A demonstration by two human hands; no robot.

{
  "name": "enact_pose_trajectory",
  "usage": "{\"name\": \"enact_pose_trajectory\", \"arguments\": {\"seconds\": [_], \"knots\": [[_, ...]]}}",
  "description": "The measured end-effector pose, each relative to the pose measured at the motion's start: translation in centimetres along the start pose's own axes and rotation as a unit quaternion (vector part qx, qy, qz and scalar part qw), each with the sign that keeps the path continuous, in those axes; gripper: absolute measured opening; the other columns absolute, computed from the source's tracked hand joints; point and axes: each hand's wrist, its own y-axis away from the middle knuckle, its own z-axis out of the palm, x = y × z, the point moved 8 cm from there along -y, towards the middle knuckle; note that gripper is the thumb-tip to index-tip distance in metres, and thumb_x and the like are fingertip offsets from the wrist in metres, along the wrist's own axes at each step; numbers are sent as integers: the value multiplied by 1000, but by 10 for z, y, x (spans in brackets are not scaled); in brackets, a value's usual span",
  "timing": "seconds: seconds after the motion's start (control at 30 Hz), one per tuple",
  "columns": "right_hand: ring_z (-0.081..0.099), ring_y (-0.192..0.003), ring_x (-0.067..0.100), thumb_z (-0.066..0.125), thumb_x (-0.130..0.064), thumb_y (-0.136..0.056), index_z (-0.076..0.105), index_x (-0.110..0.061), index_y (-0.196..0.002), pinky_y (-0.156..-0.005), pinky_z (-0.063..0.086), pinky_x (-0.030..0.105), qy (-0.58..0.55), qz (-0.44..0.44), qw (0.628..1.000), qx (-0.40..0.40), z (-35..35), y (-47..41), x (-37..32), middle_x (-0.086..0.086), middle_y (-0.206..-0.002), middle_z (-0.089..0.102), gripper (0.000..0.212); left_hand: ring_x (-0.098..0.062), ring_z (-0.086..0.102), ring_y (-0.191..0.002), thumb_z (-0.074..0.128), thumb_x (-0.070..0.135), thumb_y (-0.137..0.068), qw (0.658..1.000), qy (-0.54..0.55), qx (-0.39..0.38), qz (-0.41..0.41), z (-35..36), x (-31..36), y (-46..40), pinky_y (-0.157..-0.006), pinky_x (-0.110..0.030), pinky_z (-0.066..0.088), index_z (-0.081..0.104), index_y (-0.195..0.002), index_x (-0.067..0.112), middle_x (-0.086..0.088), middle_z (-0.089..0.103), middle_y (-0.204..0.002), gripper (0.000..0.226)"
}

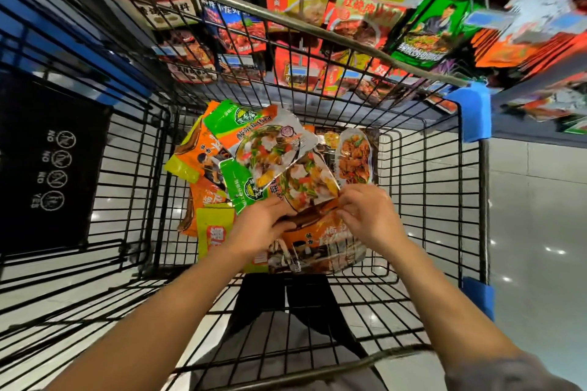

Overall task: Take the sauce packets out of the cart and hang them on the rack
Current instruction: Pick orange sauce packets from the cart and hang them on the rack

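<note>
Head view: both of the person's hands are down inside the wire cart (438, 200), working the pile of sauce packets (276, 187) on its floor. The left hand (260, 225) has its fingers curled onto the lower edge of a green fish-soup packet (301, 184); whether they pinch it or merely press it cannot be told from this angle. The right hand (368, 216) has its fingers bent at the same packet's right corner, apparently pinching the edge.

That packet lies directly ahead of both hands, between them, its long axis running diagonally from lower left to upper right. A second green packet (260, 140) overlaps it from above. An orange packet (317, 247) lies beneath both hands. Neither hand is clearly the nearer; both touch the packet.

The rack (349, 9), already hung with packets, stands beyond the cart's far rim, above and ahead. Judgement: the lift must go up and forward, clearing that rim.
</note>
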Motion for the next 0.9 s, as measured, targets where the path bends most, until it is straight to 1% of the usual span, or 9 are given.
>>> {"name": "enact_pose_trajectory", "arguments": {"seconds": [0.1,0.17,0.3,0.43,0.5,0.6,0.7,0.77,0.9], "knots": [[58,-101,16,64,-19,-81,57,-26,-119,-100,40,41,34,11,999,-30,1,-2,-5,-9,-103,67,39,-29,63,-80,57,27,-79,1000,-11,-1,-1,2,6,0,-65,-40,54,70,-95,9,-7,66,-87,27],[57,-105,16,56,-18,-87,53,-30,-127,-100,42,40,64,-21,995,-75,7,-4,-11,-9,-109,66,42,-31,64,-77,55,26,-81,1000,-23,-5,14,3,9,4,-64,-37,54,70,-95,7,-9,66,-87,28],[63,-95,13,48,-22,-93,63,-30,-114,-72,47,24,109,-61,976,-176,15,-6,-14,-8,-103,68,27,-30,65,-75,58,23,-85,998,-49,-19,41,9,19,15,-63,-33,51,70,-97,7,-11,67,-88,23],[61,-95,12,46,-28,-94,65,-26,-106,-69,48,25,120,-91,967,-205,17,0,-28,-9,-102,67,22,-27,67,-75,54,26,-85,996,-53,-52,48,10,15,26,-62,-34,55,70,-97,7,-9,68,-88,27],[61,-89,11,46,-29,-94,66,-25,-98,-63,41,23,118,-86,970,-194,15,3,-34,-9,-95,67,20,-23,63,-88,54,27,-90,997,-37,-72,10,3,9,26,-71,-27,46,67,-107,9,-7,66,-97,28],[60,-88,11,52,-25,-90,64,-27,-95,-64,46,27,118,-75,979,-150,13,-4,-45,-10,-92,65,13,-16,56,-104,56,37,-89,993,16,-84,-83,-17,-18,27,-80,-23,40,60,-119,17,0,62,-114,36],[59,-89,14,57,-23,-87,63,-25,-96,-65,45,27,134,-59,980,-133,15,-19,-53,-10,-93,64,11,-13,52,-108,55,41,-88,971,119,-9,-208,-49,-63,31,-87,-26,42,54,-125,17,0,56,-124,44],[60,-86,17,58,-21,-86,61,-23,-89,-67,52,35,150,-46,979,-129,17,-29,-54,-8,-88,62,5,-16,55,-101,54,34,-91,955,115,40,-270,-67,-96,34,-79,-22,39,55,-123,10,-7,60,-119,40],[64,-84,15,54,-18,-87,62,-31,-90,-70,54,35,156,-17,979,-126,25,-47,-43,-10,-88,64,15,-27,58,-106,59,26,-89,910,148,115,-369,-81,-172,31,-85,-31,43,57,-119,10,-13,62,-116,35]]}}
